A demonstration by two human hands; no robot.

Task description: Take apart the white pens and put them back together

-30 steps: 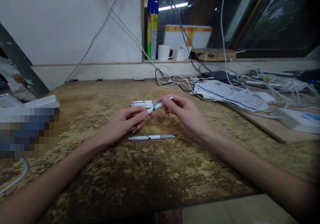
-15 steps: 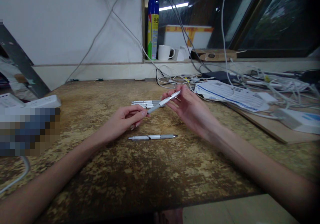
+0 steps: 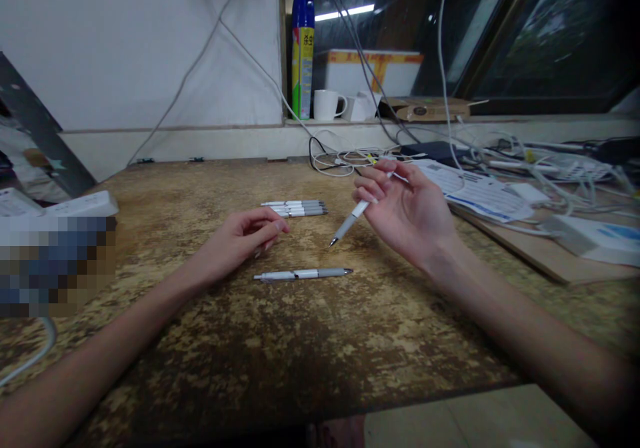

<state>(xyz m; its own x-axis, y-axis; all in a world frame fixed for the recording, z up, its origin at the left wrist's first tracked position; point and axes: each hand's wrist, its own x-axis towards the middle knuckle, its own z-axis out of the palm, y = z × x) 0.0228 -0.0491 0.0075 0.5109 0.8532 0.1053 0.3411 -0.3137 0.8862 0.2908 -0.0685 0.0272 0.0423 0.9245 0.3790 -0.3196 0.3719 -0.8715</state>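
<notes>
A white and grey pen (image 3: 350, 225) slants downward from my right hand (image 3: 407, 205), its metal tip pointing left above the table. The fingers of that hand are closed on the pen's upper part, palm toward me. My left hand (image 3: 245, 238) rests low over the table, its fingers curled and thumb close to the index finger, with nothing seen in it. Just behind its fingertips lies a row of several similar pens (image 3: 305, 208), partly covered by the hand. Nearer me, a single pen (image 3: 303, 274) lies crosswise on the worn wooden table (image 3: 280, 341).
Papers (image 3: 475, 191), tangled cables (image 3: 545, 161) and a white box-like device (image 3: 595, 238) occupy the right side. On the sill stand a spray can (image 3: 303, 58) and a white mug (image 3: 327, 105). A white power strip (image 3: 85, 203) is at the left.
My left hand has let go of the pen. My right hand has carried it to the right and turned it, so the tip now points down and left.
</notes>
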